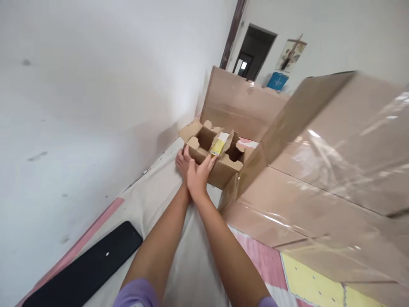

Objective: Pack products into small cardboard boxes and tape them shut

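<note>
A small open cardboard box (220,175) stands ahead of me on the cloth-covered surface, its torn flaps raised. Inside it, near the middle, is a yellow-and-white packet (218,146), partly hidden by the cardboard. My left hand (182,162) is closed on the box's near left corner, partly covered by my other wrist. Over the near wall, my right hand (198,174) grips the box, its fingertips close to the packet. My forearms cross near the wrists.
A white wall (96,106) borders the left side. Large taped cartons (319,187) crowd the right, and another cardboard panel (243,102) stands behind the box. A long black object (89,264) lies at lower left. A blue bag (277,81) and a doorway are farther back.
</note>
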### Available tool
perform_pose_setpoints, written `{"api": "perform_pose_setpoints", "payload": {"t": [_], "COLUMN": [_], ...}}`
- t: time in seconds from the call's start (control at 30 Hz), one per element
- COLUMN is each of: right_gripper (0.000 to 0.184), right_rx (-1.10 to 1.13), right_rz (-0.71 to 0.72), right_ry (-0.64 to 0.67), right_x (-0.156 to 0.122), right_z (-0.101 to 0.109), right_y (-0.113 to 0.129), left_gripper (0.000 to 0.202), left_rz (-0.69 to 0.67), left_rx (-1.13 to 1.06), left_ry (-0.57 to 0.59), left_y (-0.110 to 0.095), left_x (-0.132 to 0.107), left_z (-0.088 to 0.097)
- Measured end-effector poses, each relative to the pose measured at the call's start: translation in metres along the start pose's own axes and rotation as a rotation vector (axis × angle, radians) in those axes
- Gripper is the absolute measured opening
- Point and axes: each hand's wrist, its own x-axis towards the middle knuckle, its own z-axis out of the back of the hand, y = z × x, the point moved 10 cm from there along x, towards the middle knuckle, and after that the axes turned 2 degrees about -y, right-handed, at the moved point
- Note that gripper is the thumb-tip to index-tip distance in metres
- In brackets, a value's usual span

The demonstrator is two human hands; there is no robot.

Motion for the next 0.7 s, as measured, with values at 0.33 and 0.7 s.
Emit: {"api": "perform_pose_setpoints", "payload": {"t": [0.33, 0.7], "right_gripper": [0.068, 0.021], "right_rx": [0.022, 0.266], "right_rz": [-0.116, -0.08], "right_ry": [-0.186, -0.17], "right_x": [0.029, 0.041], "right_z": [0.019, 0.035], "right_y": [-0.034, 0.006], "left_gripper": [0.1, 0.094], "left_rz": [-0.056, -0.374], "left_rx": [-0.019, 0.072], "left_ry": [-0.193, -0.225], "left_y": [-0.002, -0.096], "left_x": [0.01, 0.035], "left_z": [0.022, 0.085]}}
